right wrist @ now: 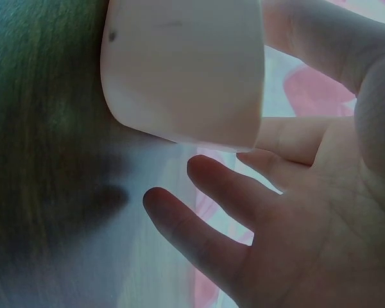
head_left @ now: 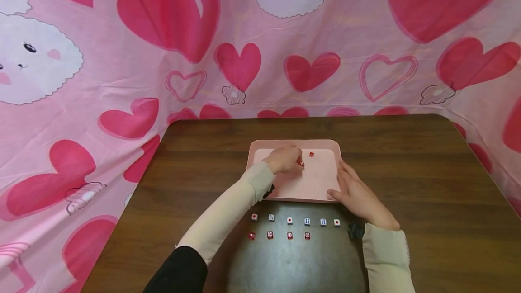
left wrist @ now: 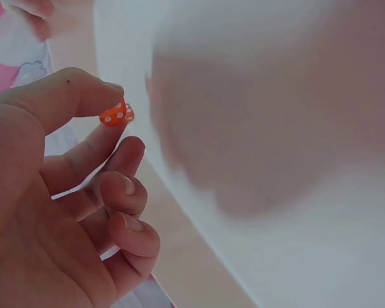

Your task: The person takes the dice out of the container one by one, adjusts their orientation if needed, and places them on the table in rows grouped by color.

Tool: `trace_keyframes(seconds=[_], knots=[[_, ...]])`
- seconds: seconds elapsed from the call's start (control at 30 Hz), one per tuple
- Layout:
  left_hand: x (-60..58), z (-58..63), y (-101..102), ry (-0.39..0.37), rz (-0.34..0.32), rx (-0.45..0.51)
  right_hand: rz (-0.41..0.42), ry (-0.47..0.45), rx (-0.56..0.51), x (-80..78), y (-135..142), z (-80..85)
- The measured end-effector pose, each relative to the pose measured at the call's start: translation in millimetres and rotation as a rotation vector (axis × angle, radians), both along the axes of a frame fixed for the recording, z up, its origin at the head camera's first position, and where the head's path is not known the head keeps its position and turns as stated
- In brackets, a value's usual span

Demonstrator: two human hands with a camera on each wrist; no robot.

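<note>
Over the pink tray (head_left: 319, 186), my left hand (head_left: 285, 159) pinches a red die with white dots (left wrist: 113, 115) between thumb and index finger. A sliver of red shows just behind that die in the left wrist view; whether it is a second die I cannot tell. The other left fingers are loosely curled. Another red die (head_left: 311, 154) lies in the tray near its back wall. My right hand (head_left: 360, 196) holds the tray's right side, thumb over the rim and fingers along the outer wall (right wrist: 186, 77).
In front of the tray, a row of several white dice (head_left: 290, 220) lies on the table (head_left: 195, 171). Nearer me runs a row of several red dice (head_left: 290, 235). A pink heart-patterned cloth (head_left: 350, 26) hangs behind the table and at its sides.
</note>
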State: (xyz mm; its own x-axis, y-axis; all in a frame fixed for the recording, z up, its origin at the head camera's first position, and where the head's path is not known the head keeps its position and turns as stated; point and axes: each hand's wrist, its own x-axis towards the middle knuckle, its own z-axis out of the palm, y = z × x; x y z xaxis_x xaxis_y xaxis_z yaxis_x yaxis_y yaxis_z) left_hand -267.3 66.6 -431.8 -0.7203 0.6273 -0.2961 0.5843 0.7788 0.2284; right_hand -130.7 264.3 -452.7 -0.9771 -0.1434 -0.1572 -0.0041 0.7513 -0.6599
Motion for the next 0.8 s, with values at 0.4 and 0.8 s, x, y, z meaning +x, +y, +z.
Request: trace_keyframes(seconds=[0.4,0.8], knots=[[2.2,1.0,-9,0.033,-0.023,0.049,0.016,0.045,0.013,-0.1,0,-0.2],[13.0,4.6,-21,0.01,-0.012,0.09,0.013,0.035,0.008,-0.9,0,-0.2]])
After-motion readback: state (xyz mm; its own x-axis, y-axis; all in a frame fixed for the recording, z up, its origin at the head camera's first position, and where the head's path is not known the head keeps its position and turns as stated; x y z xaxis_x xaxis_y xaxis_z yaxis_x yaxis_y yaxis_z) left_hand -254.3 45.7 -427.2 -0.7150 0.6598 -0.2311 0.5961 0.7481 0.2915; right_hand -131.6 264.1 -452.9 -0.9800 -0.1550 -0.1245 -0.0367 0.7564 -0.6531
